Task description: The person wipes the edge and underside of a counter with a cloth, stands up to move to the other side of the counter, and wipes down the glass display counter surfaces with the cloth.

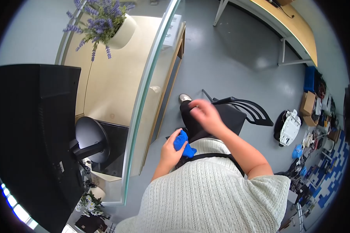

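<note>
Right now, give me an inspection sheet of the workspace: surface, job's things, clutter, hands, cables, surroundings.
Surface: pale curved desk behind a glass edge.
Job's things: blue cloth, bunched up.
Clutter: boxes and gear along the right wall.
Hands: left hand grips the blue cloth; right hand is raised, blurred, holding nothing visible.
Cables: tangle below the monitor, near its stand.
Surroundings: potted purple flowers, black chair, grey floor, wooden table.
</note>
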`<act>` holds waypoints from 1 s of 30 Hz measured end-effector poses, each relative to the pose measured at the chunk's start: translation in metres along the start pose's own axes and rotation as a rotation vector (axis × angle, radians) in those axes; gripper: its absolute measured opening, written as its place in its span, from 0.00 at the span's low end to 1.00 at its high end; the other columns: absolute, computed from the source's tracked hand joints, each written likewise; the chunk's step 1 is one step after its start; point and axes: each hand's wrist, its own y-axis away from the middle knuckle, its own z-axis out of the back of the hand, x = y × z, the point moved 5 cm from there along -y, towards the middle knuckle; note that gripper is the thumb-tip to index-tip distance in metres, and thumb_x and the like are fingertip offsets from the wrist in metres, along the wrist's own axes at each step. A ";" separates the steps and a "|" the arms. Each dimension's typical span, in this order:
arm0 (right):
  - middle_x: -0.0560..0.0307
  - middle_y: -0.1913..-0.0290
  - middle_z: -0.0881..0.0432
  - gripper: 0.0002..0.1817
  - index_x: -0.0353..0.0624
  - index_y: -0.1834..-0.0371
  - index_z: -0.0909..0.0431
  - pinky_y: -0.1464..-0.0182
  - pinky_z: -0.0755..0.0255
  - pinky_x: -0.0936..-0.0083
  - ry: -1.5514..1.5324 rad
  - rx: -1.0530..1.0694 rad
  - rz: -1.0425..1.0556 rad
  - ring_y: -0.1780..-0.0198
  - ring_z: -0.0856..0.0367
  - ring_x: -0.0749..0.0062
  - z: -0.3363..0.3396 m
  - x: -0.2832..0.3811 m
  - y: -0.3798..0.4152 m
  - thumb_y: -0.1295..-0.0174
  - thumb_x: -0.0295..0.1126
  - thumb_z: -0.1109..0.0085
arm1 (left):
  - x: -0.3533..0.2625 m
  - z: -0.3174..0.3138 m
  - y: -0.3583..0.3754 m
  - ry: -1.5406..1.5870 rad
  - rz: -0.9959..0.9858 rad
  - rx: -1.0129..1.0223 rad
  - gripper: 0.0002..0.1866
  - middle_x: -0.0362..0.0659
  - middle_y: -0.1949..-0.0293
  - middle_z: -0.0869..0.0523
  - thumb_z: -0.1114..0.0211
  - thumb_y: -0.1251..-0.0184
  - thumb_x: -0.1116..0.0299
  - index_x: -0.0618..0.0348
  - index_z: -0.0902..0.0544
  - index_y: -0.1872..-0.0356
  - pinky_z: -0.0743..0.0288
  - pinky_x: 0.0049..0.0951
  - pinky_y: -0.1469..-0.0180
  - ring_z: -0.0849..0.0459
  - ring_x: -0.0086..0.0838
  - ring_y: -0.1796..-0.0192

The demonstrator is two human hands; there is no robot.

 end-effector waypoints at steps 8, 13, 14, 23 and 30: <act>0.57 0.30 0.49 0.52 0.49 0.31 0.47 0.51 0.39 0.56 -0.940 -1.176 -1.074 0.41 0.38 0.68 0.217 -0.194 0.056 0.57 0.60 0.35 | -0.035 -0.009 -0.061 -0.151 -0.007 -0.054 0.24 0.55 0.55 0.18 0.31 0.45 0.64 0.60 0.25 0.48 0.26 0.36 0.50 0.18 0.45 0.53; 0.49 0.34 0.41 0.41 0.46 0.35 0.43 0.44 0.42 0.55 -1.051 -1.258 -1.242 0.42 0.37 0.63 0.222 -0.216 0.034 0.54 0.45 0.37 | -0.080 -0.027 -0.105 -0.205 -0.050 -0.064 0.22 0.54 0.55 0.18 0.32 0.44 0.63 0.59 0.25 0.49 0.26 0.36 0.50 0.18 0.45 0.53; 0.48 0.40 0.37 0.35 0.44 0.40 0.40 0.52 0.35 0.57 -1.042 -1.264 -1.292 0.48 0.33 0.62 0.223 -0.242 0.036 0.52 0.43 0.39 | -0.091 -0.034 -0.115 -0.241 -0.114 -0.024 0.22 0.53 0.55 0.18 0.33 0.44 0.62 0.59 0.24 0.49 0.26 0.36 0.50 0.18 0.45 0.53; 0.38 0.57 0.23 0.22 0.20 0.52 0.35 0.64 0.23 0.68 -0.572 -1.651 -1.203 0.61 0.19 0.54 0.253 -0.285 0.068 0.40 0.33 0.51 | -0.148 -0.098 -0.173 -0.325 -0.355 0.216 0.20 0.47 0.53 0.19 0.34 0.44 0.64 0.56 0.24 0.50 0.24 0.33 0.51 0.19 0.42 0.53; 0.54 0.86 0.29 0.22 0.34 0.82 0.32 0.84 0.39 0.73 -0.431 -1.555 -0.978 0.87 0.32 0.68 0.336 -0.259 0.079 0.36 0.40 0.51 | -0.161 -0.139 -0.248 -0.318 -0.185 0.411 0.22 0.50 0.53 0.19 0.35 0.44 0.63 0.56 0.25 0.48 0.26 0.35 0.49 0.20 0.44 0.51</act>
